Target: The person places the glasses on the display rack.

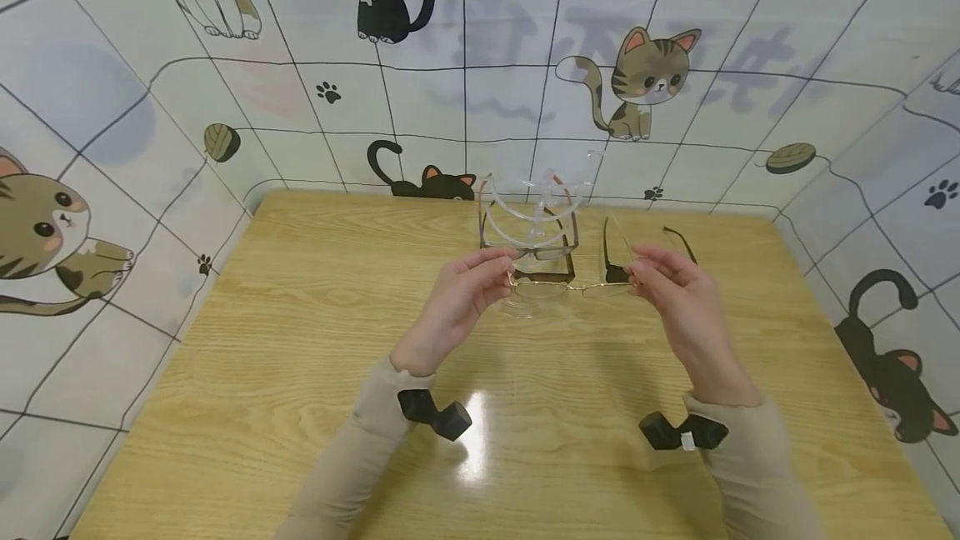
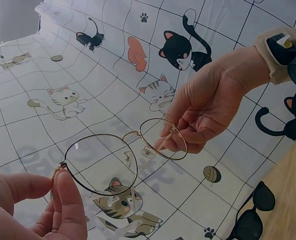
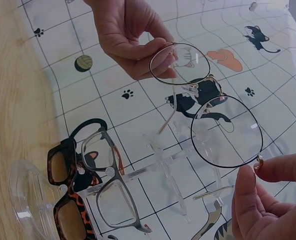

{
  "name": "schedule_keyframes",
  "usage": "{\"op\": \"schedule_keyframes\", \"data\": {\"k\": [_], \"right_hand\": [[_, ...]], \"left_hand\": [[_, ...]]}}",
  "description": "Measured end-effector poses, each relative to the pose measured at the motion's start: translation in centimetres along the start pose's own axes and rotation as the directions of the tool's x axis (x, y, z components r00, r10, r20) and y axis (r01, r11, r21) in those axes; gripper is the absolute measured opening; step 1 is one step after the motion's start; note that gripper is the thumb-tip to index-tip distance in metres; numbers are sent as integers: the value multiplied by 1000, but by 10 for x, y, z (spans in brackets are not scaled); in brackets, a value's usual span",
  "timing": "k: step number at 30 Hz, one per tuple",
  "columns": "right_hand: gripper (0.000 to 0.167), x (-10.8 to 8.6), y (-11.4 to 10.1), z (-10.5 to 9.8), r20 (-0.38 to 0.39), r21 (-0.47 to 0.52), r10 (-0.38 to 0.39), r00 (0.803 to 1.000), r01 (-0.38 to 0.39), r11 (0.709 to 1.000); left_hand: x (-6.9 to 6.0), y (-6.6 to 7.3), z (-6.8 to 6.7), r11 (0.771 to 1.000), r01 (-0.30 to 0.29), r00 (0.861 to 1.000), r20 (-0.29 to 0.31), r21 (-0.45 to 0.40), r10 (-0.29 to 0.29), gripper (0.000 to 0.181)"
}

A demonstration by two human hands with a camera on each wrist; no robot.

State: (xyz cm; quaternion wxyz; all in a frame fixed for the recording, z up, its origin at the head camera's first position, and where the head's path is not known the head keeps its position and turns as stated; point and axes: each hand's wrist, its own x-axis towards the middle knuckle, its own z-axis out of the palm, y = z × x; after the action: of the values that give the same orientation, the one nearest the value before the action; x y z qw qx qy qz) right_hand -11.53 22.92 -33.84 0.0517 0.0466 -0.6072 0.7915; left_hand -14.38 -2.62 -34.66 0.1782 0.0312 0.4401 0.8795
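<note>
Thin gold-and-black round-lens glasses [image 1: 542, 290] are held in the air by both hands, one at each end. My left hand [image 1: 462, 298] pinches one hinge between thumb and fingers; my right hand [image 1: 684, 307] pinches the other. The left wrist view shows the frame [image 2: 101, 194] between my left hand [image 2: 52, 207] and my right hand [image 2: 208, 105]. In the right wrist view a temple [image 3: 175, 107] extends beyond the rim. Behind the glasses stands a clear rack [image 1: 537, 223] bearing grey-framed glasses [image 3: 118, 192] and tortoiseshell sunglasses [image 3: 70, 217].
Black sunglasses [image 1: 617, 273] lie on the wooden table [image 1: 300, 340] right of the rack, partly hidden by my right hand. A white cloth [image 1: 420, 107] with cat drawings hangs behind and beside the table.
</note>
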Motion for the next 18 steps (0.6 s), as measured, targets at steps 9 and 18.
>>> {"op": "schedule_keyframes", "data": {"k": [9, 18], "right_hand": [[17, 22, 3, 8, -23, 1, 30, 999, -29, 1000], [19, 46, 6, 13, -65, -4, 51, 997, -51, 999]], "left_hand": [[14, 6, -9, 1000, -21, 998, -53, -21, 20, 14], [33, 14, -11, 999, -42, 993, -107, -5, 41, 13]]}}
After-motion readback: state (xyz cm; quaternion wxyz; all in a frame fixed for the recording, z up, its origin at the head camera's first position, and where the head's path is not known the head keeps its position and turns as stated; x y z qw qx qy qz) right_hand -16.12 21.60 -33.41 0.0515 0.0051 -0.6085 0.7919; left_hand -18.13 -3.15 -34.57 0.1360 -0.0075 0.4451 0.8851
